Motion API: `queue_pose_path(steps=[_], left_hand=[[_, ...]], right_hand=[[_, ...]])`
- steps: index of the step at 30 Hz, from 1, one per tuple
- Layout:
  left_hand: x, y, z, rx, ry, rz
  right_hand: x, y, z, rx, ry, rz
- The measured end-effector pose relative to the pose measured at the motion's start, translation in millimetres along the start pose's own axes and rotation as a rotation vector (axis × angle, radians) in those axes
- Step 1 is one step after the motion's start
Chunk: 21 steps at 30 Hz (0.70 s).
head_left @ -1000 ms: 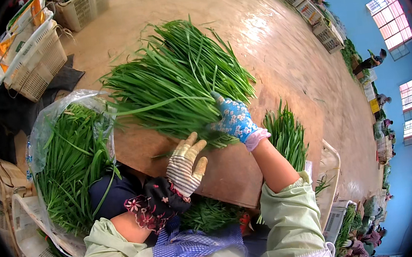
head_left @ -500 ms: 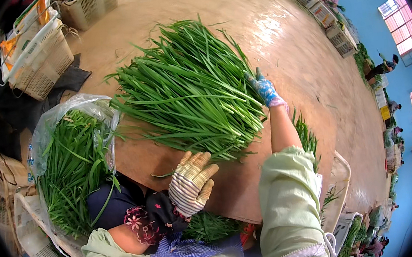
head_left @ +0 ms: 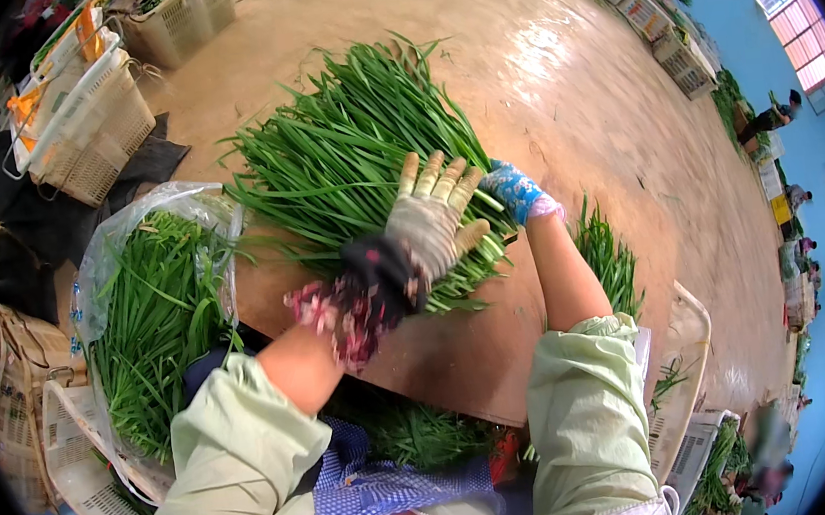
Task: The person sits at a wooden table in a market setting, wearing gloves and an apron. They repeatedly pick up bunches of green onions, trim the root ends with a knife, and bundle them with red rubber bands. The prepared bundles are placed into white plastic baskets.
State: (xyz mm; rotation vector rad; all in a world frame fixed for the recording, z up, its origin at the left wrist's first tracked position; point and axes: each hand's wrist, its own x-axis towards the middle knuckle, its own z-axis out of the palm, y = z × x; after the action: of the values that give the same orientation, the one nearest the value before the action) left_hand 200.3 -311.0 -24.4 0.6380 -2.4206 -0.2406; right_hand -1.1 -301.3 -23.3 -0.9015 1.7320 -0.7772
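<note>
A large pile of long green leafy stems (head_left: 349, 133) lies on a brown board (head_left: 445, 375). My left hand (head_left: 428, 216), in a pale striped glove with tan fingertips and a dark floral cuff, rests over the pile's lower right with fingers spread. My right hand (head_left: 516, 191), in a blue floral glove, touches the pile's right edge; its fingertips are partly hidden among the stems. More greens (head_left: 604, 262) lie beyond my right forearm, and cut greens (head_left: 421, 433) show below the board.
A plastic bag of greens (head_left: 153, 325) sits at left. Plastic crates (head_left: 88, 136) stand upper left on dark cloth. Tan concrete floor (head_left: 527, 4) stretches beyond. Along the blue wall at right, several people (head_left: 765, 120) are among crates and greens. A pale basket (head_left: 679, 350) is at right.
My left hand has moved up and right onto the pile, fingers spread. My right hand went rightward along the pile's edge, then slightly back left, its fingers now less visible.
</note>
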Motion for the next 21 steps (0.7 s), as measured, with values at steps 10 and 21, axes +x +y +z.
queue_pose_path(steps=[10, 21], left_hand=[[-19.8, -7.2, 3.7, 0.020, -0.338, 0.106], [-22.0, -10.8, 6.4, 0.013, -0.297, 0.095]], right_hand=[[-21.0, 10.9, -42.4, 0.332, -0.101, 0.102], [-37.9, 18.0, -18.0, -0.097, -0.239, 0.014]])
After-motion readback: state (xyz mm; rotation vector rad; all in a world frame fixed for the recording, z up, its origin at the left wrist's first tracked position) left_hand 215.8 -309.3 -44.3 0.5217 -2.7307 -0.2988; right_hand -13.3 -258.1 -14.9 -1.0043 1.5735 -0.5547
